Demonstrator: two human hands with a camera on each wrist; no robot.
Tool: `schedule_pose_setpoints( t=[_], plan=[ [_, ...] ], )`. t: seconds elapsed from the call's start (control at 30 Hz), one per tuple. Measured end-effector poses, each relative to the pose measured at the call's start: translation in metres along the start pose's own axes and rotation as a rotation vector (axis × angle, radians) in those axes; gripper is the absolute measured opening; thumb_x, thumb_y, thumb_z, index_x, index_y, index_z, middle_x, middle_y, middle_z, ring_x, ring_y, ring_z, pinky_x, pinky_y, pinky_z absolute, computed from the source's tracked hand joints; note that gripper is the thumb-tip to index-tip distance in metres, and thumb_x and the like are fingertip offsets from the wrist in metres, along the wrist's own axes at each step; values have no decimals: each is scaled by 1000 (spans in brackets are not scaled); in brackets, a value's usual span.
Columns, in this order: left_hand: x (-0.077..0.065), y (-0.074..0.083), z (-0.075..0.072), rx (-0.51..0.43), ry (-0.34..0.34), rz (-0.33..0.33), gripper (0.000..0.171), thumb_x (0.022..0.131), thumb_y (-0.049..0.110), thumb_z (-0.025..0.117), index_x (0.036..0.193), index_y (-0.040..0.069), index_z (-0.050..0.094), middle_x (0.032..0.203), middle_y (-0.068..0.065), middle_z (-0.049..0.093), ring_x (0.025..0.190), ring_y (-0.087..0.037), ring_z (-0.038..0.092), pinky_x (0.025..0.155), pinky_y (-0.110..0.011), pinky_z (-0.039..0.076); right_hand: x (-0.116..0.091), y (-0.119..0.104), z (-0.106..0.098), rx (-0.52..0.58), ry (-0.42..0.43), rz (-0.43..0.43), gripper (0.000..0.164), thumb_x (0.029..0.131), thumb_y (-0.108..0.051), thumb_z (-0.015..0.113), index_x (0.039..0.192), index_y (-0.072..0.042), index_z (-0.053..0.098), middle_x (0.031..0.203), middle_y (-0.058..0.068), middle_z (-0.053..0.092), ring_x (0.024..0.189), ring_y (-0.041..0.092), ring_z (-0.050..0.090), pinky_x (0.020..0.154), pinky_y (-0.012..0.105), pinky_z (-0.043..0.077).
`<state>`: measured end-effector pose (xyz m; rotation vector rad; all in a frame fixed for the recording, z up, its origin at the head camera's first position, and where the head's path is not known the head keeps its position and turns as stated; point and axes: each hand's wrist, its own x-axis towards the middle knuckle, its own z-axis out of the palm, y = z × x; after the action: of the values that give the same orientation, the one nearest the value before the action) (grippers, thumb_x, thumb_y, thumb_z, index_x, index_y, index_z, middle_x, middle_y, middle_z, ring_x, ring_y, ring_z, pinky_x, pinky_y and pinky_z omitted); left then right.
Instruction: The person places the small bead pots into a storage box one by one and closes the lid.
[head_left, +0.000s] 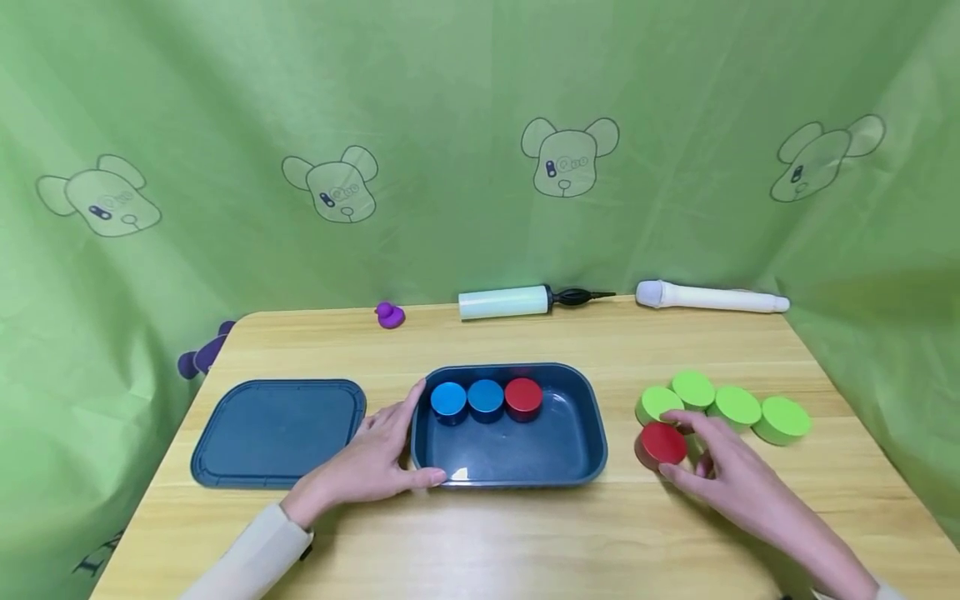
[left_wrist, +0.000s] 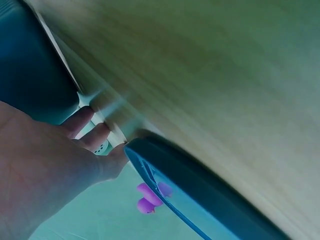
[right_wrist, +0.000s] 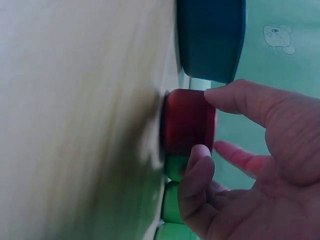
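Note:
My left hand point(head_left: 378, 454) rests against the left end of a dark blue plastic box point(head_left: 517, 462), fingers along its side and thumb by its front corner. In the left wrist view the box point(left_wrist: 30, 60) is beside that hand. Inside the box, two blue cylinders point(head_left: 448, 402) and one red cylinder point(head_left: 523, 397) stand in a row along the back wall. To the right of the box, my right hand point(head_left: 723, 467) pinches another red cylinder point(head_left: 661, 444) between thumb and fingers. The right wrist view shows this cylinder point(right_wrist: 187, 122) upright, close to several green cylinders point(head_left: 735, 407).
A matching blue lid point(head_left: 277, 433) lies left of the box. Along the table's back edge are a purple toy duck point(head_left: 390, 316), a pale pump point(head_left: 504, 302) with a black nozzle, and a white microphone-shaped stick point(head_left: 712, 297). A green curtain point(head_left: 450, 233) hangs behind.

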<state>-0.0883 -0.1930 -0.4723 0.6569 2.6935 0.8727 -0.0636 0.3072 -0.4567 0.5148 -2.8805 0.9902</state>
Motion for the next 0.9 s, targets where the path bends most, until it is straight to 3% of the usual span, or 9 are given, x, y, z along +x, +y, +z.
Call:
schedule_pose_setpoints(
  t=[0.4, 0.6, 0.9],
  plan=[
    [-1, 1, -1, -6, 6, 5, 123, 93, 72, 74, 177, 29, -5, 177, -10, 28, 159, -43, 30, 120, -78, 17, 3, 6, 6, 19, -17, -40, 70, 86, -9, 94, 146, -17, 58, 101, -5, 62, 68, 7, 53, 60, 25, 44],
    [0, 0, -1, -1, 10, 5, 122, 94, 72, 74, 177, 30, -5, 177, -10, 28, 158, -43, 30, 120, -77, 18, 3, 4, 10, 8, -5, -74, 73, 83, -9, 96, 146, -13, 57, 108, -3, 60, 74, 10, 54, 63, 24, 45],
    [-1, 0, 0, -6, 2, -4, 122, 93, 74, 73, 177, 31, -5, 177, -10, 28, 159, -44, 29, 120, -77, 17, 4, -1, 12, -12, -10, -88, 66, 83, -5, 93, 140, -12, 59, 106, -2, 62, 79, 9, 55, 64, 25, 48]
  ],
)
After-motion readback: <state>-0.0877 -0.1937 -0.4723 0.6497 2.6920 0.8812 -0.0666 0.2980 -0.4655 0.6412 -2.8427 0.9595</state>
